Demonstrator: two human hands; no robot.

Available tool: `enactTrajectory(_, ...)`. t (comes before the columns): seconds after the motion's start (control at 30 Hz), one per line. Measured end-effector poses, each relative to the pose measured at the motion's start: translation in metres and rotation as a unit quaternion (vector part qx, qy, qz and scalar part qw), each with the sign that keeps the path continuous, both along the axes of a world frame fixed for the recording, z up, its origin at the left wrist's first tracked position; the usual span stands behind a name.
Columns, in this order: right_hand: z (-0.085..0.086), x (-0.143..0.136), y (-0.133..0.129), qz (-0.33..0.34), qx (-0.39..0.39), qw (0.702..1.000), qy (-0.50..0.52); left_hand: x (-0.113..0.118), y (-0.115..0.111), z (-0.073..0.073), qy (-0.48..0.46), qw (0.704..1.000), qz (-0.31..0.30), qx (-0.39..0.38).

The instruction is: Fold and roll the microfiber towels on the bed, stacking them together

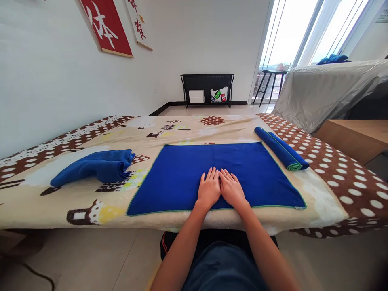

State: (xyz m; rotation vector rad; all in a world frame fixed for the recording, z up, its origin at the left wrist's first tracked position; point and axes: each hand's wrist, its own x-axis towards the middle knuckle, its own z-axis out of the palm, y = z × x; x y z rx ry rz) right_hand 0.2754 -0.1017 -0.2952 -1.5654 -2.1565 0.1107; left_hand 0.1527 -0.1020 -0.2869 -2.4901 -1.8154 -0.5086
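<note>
A blue towel (182,173) with green edging is spread flat on the patterned blanket in front of me. My left hand (209,186) lies flat on its near middle, fingers stretched out. Beside it, thumb sides touching, my right hand (232,186) rests palm down with its fingers extended too. Right of the spread towel lies a rolled blue towel (280,147), its spiral end facing me; it looks like two rolls side by side. On the left sits a loosely bunched blue cloth (93,166).
The blanket (112,218) covers a bed-like surface whose near edge is just before my body. A wooden cabinet (354,133) and a plastic-covered piece of furniture (330,89) stand at right. Behind are a black rack (207,83) and a stool (274,72).
</note>
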Motion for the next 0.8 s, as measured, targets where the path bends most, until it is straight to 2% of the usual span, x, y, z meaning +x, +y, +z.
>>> enactTrajectory(0.07,-0.0075,-0.0002,-0.0026,0.002,-0.010,1.000,-0.019,-0.0015,-0.0014,-0.0088,0.021,1.000,-0.003,-0.004)
enactTrajectory(0.13,-0.0107,0.0021,-0.0052,0.001,-0.011,0.999,-0.036,-0.0040,-0.0034,-0.0116,0.028,1.000,-0.003,-0.003)
enactTrajectory(0.8,-0.0093,0.0035,-0.0074,-0.004,-0.011,0.999,-0.044,-0.0040,-0.0046,-0.0079,0.019,1.000,0.002,-0.012)
